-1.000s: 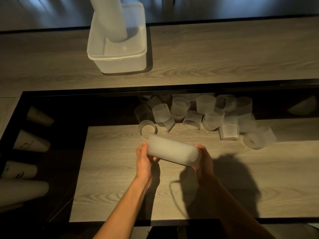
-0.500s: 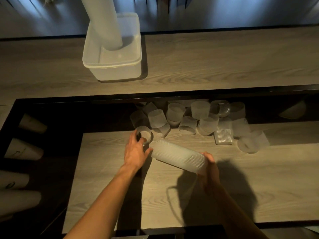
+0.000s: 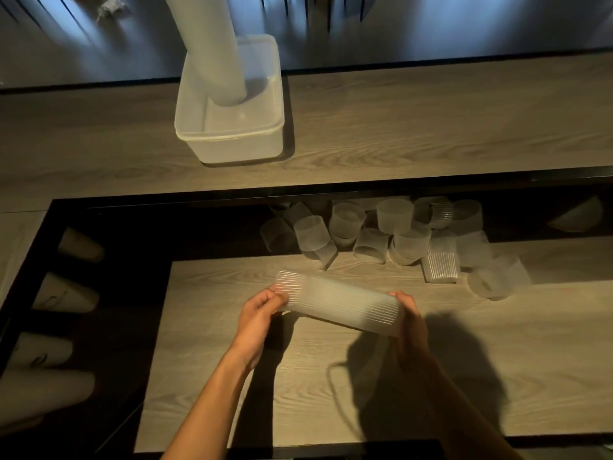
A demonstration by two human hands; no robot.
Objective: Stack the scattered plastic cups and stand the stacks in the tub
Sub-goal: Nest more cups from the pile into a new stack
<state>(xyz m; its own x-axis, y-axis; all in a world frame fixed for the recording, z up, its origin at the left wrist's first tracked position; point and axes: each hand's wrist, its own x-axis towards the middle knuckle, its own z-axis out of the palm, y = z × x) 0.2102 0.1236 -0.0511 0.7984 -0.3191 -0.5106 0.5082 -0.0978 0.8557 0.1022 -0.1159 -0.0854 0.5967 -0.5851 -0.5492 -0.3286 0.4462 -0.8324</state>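
Low in the centre of the frame, the left hand (image 3: pixel 262 313) pinches a ribbed cup (image 3: pixel 289 287) at the left end of a sideways stack (image 3: pixel 348 305), likely to nest it on; the right hand (image 3: pixel 409 318) grips the stack's right end, bracing it, so the stack spans between both grips; just above, loose cups (image 3: pixel 404 240) lie heaped; upper left of centre, the tub (image 3: pixel 238 149) holds one tall stack (image 3: pixel 212 48) standing.

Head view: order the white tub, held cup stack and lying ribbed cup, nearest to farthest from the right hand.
1. The held cup stack, its right end in the right hand.
2. The ribbed cup, at the pile's near edge.
3. The white tub, far left on the raised counter.
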